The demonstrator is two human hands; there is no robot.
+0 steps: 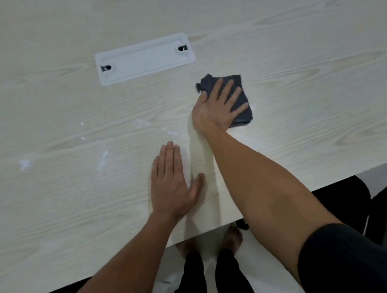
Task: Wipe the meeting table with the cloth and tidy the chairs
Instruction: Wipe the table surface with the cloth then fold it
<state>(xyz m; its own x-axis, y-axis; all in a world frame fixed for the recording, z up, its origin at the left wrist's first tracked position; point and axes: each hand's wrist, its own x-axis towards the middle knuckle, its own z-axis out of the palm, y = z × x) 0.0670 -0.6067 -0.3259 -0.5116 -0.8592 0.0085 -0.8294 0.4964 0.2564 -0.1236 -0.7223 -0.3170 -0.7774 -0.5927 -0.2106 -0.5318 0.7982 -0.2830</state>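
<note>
Two hands lie flat on the desk: right hand, fingers spread, presses the soft, light folded cloth; left hand fingers together, holding nothing.

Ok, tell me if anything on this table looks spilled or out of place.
White smears and specks streak the table left of the left hand, not yet wiped. The right hand presses the cloth flat. The cable cover sits flush.
</note>
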